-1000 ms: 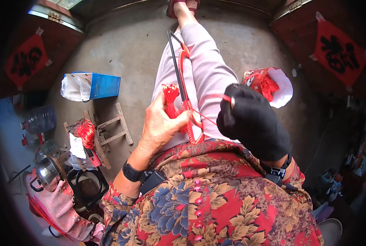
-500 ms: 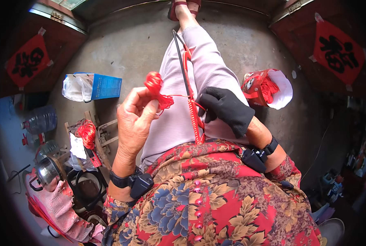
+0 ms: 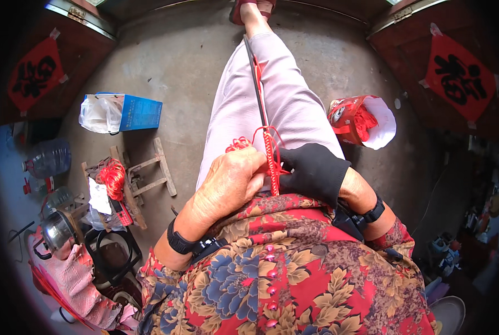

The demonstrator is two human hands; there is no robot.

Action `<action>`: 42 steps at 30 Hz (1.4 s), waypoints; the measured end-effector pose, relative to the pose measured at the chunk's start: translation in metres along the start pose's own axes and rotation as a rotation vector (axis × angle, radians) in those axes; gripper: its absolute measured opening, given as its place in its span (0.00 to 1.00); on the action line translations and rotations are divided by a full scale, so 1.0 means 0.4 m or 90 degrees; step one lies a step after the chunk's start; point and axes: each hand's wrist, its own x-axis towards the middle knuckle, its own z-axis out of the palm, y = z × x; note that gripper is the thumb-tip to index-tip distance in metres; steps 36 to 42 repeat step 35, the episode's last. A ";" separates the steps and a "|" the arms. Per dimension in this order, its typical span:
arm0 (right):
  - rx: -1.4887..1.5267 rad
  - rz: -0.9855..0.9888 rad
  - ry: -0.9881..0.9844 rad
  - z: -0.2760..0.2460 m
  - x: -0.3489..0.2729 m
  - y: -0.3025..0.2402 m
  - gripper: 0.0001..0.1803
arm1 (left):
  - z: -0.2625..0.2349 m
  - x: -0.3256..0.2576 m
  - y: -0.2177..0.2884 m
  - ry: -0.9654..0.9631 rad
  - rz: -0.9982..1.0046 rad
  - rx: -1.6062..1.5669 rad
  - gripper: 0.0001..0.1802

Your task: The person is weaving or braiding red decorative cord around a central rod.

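Note:
A long dark rod (image 3: pixel 255 84) runs up along my lap, its near part wrapped in braided red cord (image 3: pixel 269 159). My left hand (image 3: pixel 231 177), bare, is closed beside the wrapping, its fingertips close against it. A bundle of loose red cord (image 3: pixel 239 144) shows above its knuckles. From there a thin red strand loops over the top of the wrapping. On the other side, my right hand (image 3: pixel 317 173), in a black glove, is curled at the wrapping with red strands at its fingertips. Part of what each hand grips is hidden.
To the left stand a blue box (image 3: pixel 142 113) with a plastic bag in it and a wooden stool (image 3: pixel 135 192) bearing a red cord bundle (image 3: pixel 112 177). A red bucket (image 3: pixel 347 118) with red material stands to the right. A lidded pot (image 3: pixel 58 231) sits lower left.
My left hand has come down and right, bringing the cord bundle from beside the rod to the wrapping. The strand now loops above it. My right hand has lowered slightly.

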 end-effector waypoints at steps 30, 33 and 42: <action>0.757 0.139 0.575 -0.052 -0.317 0.064 0.08 | 0.070 0.020 -0.062 -0.043 -0.159 -1.026 0.26; 0.585 0.175 0.663 -0.023 -0.350 0.042 0.09 | 0.057 0.031 -0.047 -0.088 -0.138 -0.962 0.26; 0.605 0.205 0.664 0.000 -0.372 0.042 0.10 | 0.057 0.030 -0.037 -0.097 -0.119 -0.920 0.27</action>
